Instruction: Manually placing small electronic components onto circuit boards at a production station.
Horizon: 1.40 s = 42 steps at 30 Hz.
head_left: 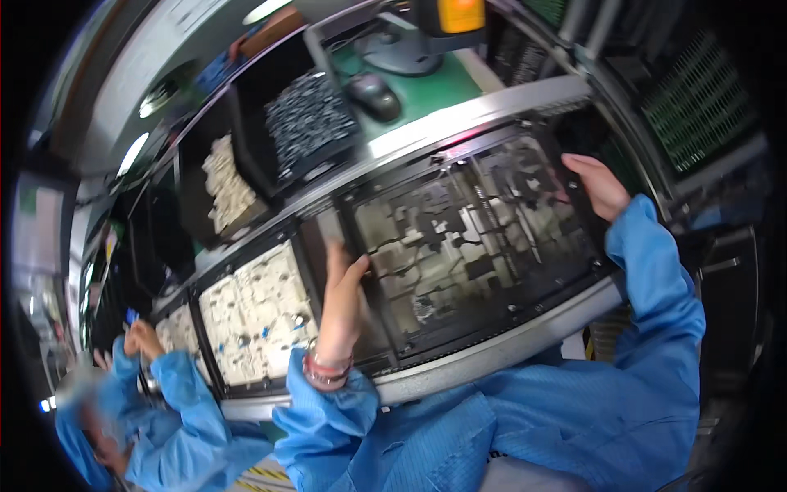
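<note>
A wide rectangular tray (pixel 459 238) with a black border (pixel 545 291) lies flat on the conveyor (pixel 500 344), spanning the gap between its silver side rails. Its face is a patchwork of grey, shiny and dark irregular shapes, finer detail blurred; small fasteners (pixel 514 308) dot the border.

Factory floor, assy. line by the look of it: long metal rails (pixel 508 340) w/ black frames (pixel 586 238) in a row betw. them. Black bins (pixel 252 135) of small parts alongside, dark pcs. (pixel 307 119) in one, cream pcs. (pixel 225 184) in another. Co-worker (pixel 184 394) in blue smock further down the line. Green mat (pixel 455 82) w/ PC mouse (pixel 375 96) beyond rail, strip lights (pixel 134 154) overhead.
</note>
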Available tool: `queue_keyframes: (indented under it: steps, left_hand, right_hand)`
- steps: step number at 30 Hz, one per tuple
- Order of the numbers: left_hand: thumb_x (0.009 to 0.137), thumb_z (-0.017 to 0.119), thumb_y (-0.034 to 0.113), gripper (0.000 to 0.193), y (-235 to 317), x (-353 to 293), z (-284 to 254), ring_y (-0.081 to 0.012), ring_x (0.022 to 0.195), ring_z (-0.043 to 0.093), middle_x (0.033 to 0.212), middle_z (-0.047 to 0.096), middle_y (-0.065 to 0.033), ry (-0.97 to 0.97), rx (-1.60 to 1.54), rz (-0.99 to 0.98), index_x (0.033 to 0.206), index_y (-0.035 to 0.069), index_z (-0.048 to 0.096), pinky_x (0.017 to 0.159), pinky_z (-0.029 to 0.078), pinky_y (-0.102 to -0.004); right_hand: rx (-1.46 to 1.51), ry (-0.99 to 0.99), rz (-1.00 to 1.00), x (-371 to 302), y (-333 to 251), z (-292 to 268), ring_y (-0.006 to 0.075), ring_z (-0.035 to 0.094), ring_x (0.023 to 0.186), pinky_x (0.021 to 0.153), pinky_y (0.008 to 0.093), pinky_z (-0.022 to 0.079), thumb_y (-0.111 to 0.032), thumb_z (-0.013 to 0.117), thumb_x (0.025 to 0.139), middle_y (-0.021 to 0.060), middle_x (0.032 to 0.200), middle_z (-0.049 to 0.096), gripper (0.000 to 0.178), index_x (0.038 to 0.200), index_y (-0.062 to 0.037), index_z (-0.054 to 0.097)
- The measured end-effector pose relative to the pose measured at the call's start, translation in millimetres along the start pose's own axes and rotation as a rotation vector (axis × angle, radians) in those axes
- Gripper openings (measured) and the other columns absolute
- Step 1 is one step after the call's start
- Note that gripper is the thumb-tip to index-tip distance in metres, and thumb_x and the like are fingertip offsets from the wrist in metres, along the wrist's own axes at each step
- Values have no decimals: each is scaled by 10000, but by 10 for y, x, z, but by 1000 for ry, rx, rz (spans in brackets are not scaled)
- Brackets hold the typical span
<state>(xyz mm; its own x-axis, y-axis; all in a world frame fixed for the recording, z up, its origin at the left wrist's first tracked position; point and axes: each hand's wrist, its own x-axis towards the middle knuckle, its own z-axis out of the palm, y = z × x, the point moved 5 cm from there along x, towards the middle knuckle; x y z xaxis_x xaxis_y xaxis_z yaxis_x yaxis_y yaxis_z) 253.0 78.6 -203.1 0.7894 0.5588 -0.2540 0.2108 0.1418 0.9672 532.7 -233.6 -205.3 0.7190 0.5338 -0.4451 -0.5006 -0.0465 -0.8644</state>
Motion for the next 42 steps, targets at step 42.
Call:
queue_keyframes:
  steps: [42]
  left_hand:
    - [855, 607, 160, 749, 808, -1994, -50, -342, 1253, 358, 1462, 228, -181, -247, 433, 552, 1469, 172, 179, 996, 371, -435]
  right_hand:
    - [-154, 2252, -576, -9476, 2846, -2540, 199, 583, 1027, 890, 290, 440, -125, 563, 859, 124, 1143, 615, 435, 1262, 19, 484]
